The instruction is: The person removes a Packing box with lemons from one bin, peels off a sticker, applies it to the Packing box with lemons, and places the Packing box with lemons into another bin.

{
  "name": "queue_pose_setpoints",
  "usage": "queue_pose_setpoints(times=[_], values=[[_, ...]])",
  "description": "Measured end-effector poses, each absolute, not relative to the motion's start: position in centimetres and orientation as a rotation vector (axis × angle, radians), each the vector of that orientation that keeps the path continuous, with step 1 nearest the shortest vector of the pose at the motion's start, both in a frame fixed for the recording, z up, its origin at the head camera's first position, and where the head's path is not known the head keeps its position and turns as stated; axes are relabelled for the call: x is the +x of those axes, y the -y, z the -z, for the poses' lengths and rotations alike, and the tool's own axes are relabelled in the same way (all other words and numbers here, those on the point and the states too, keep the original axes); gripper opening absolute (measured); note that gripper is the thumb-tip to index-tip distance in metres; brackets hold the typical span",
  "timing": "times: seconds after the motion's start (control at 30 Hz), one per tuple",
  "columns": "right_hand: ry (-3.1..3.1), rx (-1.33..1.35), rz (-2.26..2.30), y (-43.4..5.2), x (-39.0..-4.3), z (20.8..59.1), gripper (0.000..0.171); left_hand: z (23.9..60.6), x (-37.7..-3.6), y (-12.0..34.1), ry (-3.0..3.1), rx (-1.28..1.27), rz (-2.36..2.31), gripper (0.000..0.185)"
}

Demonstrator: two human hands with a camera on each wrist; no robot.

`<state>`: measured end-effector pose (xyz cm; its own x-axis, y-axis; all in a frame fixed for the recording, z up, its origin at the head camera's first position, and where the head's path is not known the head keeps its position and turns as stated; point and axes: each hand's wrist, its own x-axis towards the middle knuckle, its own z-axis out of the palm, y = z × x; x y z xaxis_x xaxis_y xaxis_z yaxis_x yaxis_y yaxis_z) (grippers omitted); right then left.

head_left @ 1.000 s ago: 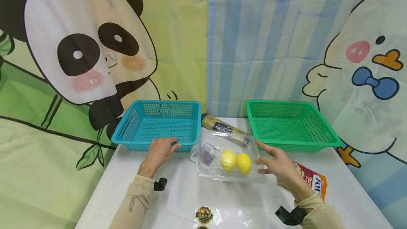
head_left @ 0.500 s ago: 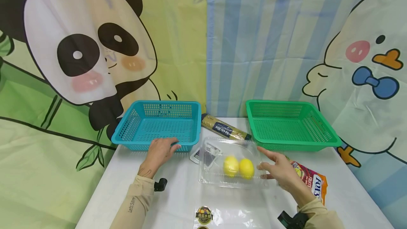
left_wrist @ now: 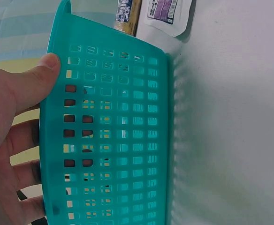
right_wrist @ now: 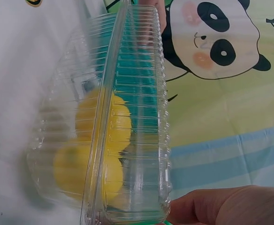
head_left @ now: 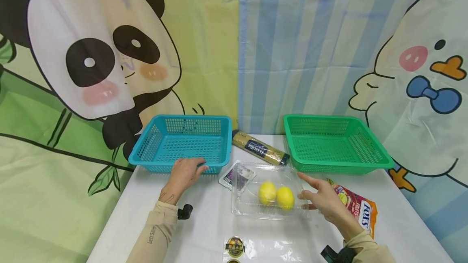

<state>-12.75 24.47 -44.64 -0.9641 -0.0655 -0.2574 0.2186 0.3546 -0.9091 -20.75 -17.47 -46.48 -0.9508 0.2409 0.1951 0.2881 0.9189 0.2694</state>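
Note:
A clear plastic clamshell box (head_left: pixel 252 208) stands at the table's middle, with two yellow lemons (head_left: pixel 276 195) inside. My right hand (head_left: pixel 325 200) grips its right side, the index finger stretched along the back corner. Close up in the right wrist view, a fingertip touches the box's ribbed corner and the lemons (right_wrist: pixel 90 168) show through the plastic. My left hand (head_left: pixel 184 175) holds the front rim of the blue perforated basket (head_left: pixel 146 163). In the left wrist view the thumb lies on the basket's outer side (left_wrist: pixel 113 117), while the other fingers show through its holes.
A green basket (head_left: pixel 338 167) stands at the back right. A pasta pack (head_left: pixel 260 148) lies between the baskets. Partly behind the box is a white-and-purple pouch (head_left: pixel 227 178). A Fox's candy bag (head_left: pixel 360 208) lies at right; clear plastic with a gold-black sticker (head_left: pixel 235 246) is in front.
My right hand has brought the clear box down toward me and slightly right, uncovering more of the pasta pack and pouch. My left hand stays on the blue basket's rim.

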Motion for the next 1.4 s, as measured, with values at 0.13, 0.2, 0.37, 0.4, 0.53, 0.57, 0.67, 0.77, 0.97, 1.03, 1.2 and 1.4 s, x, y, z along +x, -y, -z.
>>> queue_pose_setpoints(times=[0.13,0.2,0.37,0.4,0.53,0.57,0.67,0.77,0.97,1.03,1.2,1.4], values=[[-2.365,0.136,1.652,-24.5,-12.6,44.7,0.072,46.5,-20.7,17.4,2.921,-0.406,0.449,0.037],[-2.365,0.135,1.656,-24.5,-12.6,44.8,0.072,46.5,-20.8,17.4,2.919,-0.406,0.450,0.037],[-2.361,0.111,1.659,-24.5,-12.4,45.2,0.072,46.6,-20.9,17.4,2.910,-0.409,0.445,0.037],[-2.358,0.110,1.660,-24.5,-12.4,45.3,0.071,46.6,-20.9,17.5,2.910,-0.408,0.445,0.037],[-2.358,0.143,1.647,-24.4,-12.4,45.7,0.070,46.6,-20.8,17.5,2.915,-0.407,0.457,0.036],[-2.364,0.147,1.642,-24.4,-12.4,45.8,0.070,46.6,-20.8,17.5,2.914,-0.408,0.456,0.036],[-2.374,0.160,1.632,-24.3,-12.4,45.8,0.069,46.6,-20.9,17.5,2.918,-0.404,0.458,0.035],[-2.378,0.159,1.625,-24.3,-12.3,45.8,0.069,46.6,-20.9,17.5,2.918,-0.404,0.452,0.035],[-2.363,0.182,1.646,-24.2,-12.0,45.8,0.067,46.6,-21.0,17.5,2.924,-0.398,0.452,0.037],[-2.360,0.207,1.651,-24.1,-11.9,45.8,0.067,46.6,-21.0,17.5,2.921,-0.402,0.450,0.037],[-2.353,0.222,1.656,-24.2,-11.6,45.9,0.067,46.6,-21.0,17.5,2.914,-0.405,0.455,0.036],[-2.346,0.196,1.675,-24.3,-11.1,46.0,0.066,46.6,-21.1,17.5,2.914,-0.402,0.467,0.036]])
